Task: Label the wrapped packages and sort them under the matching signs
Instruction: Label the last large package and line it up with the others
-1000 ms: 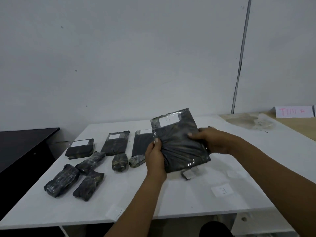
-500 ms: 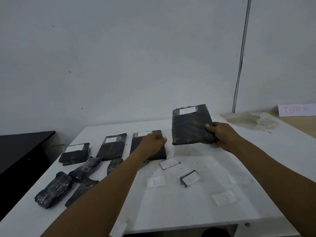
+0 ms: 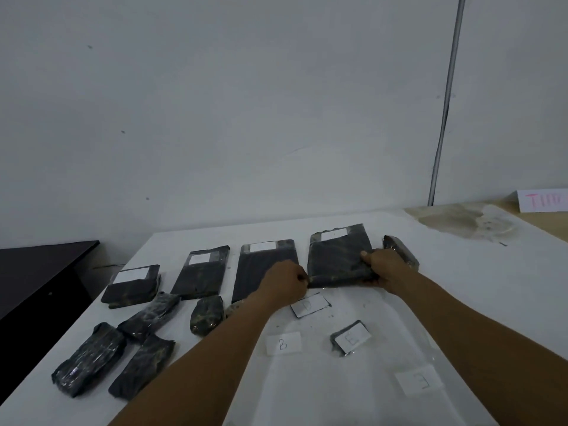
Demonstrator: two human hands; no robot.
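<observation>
A flat black wrapped package [image 3: 336, 255] with a white label at its top lies on the white table [image 3: 461, 287], at the right end of a row. My right hand [image 3: 385, 270] grips its near right corner. My left hand [image 3: 285, 284] pinches its near left corner, fingers curled. Left of it lie three other flat labelled packages: one [image 3: 261, 259] right beside it, one [image 3: 203, 273] further left, and a smaller one [image 3: 132, 285]. Paper signs lie nearer me: D [image 3: 309, 305], B [image 3: 282, 344], E [image 3: 425, 381].
Several unlabelled black wrapped bundles [image 3: 89, 358] lie at the front left. A small labelled packet [image 3: 352, 338] lies near the signs, and another dark package [image 3: 399, 250] behind my right hand. A black desk [image 3: 37, 272] adjoins the left. A pink-lettered card [image 3: 542, 200] stands far right.
Both hands held the package up a second ago. The left hand let go and reached forward, then the package came down onto the table at the right end of the row, both hands on it.
</observation>
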